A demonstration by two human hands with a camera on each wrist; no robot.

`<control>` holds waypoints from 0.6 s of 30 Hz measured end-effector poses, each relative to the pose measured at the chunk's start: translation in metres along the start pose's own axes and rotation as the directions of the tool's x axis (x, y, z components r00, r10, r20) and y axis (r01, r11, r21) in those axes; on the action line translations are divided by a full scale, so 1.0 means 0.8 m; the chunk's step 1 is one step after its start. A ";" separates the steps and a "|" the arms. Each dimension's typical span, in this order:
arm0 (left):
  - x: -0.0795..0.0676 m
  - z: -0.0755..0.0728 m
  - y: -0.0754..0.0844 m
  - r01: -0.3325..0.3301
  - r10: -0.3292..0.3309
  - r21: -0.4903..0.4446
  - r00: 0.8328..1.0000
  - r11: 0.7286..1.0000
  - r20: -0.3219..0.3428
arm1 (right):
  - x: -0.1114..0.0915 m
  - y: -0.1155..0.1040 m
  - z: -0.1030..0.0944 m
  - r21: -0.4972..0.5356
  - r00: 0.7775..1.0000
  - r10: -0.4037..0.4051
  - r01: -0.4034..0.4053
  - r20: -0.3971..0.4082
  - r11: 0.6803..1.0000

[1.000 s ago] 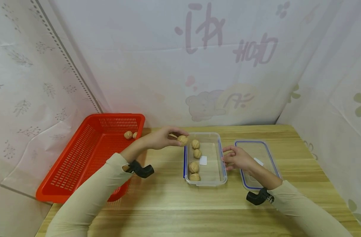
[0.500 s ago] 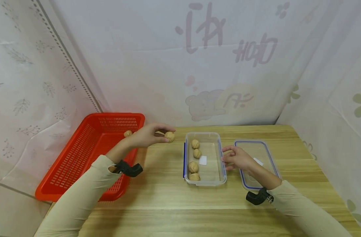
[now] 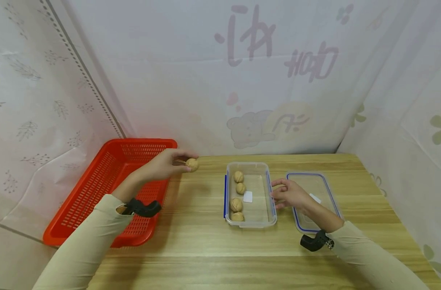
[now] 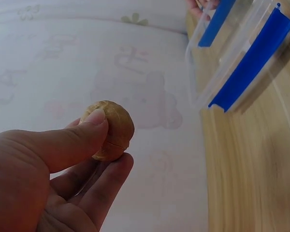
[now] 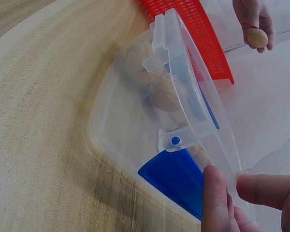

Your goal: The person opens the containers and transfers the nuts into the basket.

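My left hand (image 3: 164, 164) pinches a walnut (image 4: 113, 130) between thumb and fingers, raised near the right rim of the red basket (image 3: 79, 237). To its right, a clear plastic container (image 3: 258, 209) stands open on the table. Several walnuts (image 3: 236, 204) lie along its left side, beside a small white label. My right hand (image 3: 288, 194) is at the container's right wall. In the right wrist view, the thumb (image 5: 266, 188) and fingers hold the rim from either side, near a blue latch (image 5: 176, 181). The left hand and forearm cover part of the basket's inside.
A clear lid (image 3: 309, 181) with a blue seal lies flat on the wooden table (image 3: 213, 266), right of the container and partly under the right forearm. A printed white cloth (image 3: 191, 80) hangs behind the table and at both sides.
My left hand has moved left with the walnut, from the container's left rim to the basket's right edge. It now hides the walnuts seen earlier in the basket. My right hand stays put.
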State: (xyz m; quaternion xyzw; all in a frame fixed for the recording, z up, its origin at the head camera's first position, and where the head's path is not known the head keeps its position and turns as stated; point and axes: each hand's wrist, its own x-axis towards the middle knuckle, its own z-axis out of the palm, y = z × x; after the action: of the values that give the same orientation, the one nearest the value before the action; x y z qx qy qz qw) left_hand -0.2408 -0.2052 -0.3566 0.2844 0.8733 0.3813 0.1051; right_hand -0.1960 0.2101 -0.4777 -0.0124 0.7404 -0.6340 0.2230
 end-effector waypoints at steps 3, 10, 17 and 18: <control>-0.006 -0.006 -0.006 0.004 -0.004 0.006 1.000 1.000 -0.021 | 0.000 0.000 0.000 -0.002 1.000 -0.001 0.001 0.000 1.000; -0.027 -0.024 -0.018 0.023 -0.022 0.003 0.997 1.000 -0.080 | 0.000 0.000 0.000 -0.001 1.000 -0.001 0.001 0.001 1.000; -0.044 -0.040 -0.031 0.093 -0.101 -0.080 0.988 0.992 -0.115 | 0.000 0.001 0.000 -0.003 1.000 0.000 0.000 -0.002 1.000; -0.046 -0.042 -0.035 0.099 -0.110 -0.100 0.987 0.990 -0.117 | 0.000 0.001 0.000 -0.001 1.000 0.001 -0.001 -0.003 1.000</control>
State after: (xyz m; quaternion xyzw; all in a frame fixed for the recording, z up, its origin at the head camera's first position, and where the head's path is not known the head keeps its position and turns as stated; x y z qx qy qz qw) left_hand -0.2358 -0.2622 -0.3546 0.2091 0.8729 0.4326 0.0847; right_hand -0.1959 0.2102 -0.4783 -0.0114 0.7411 -0.6335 0.2222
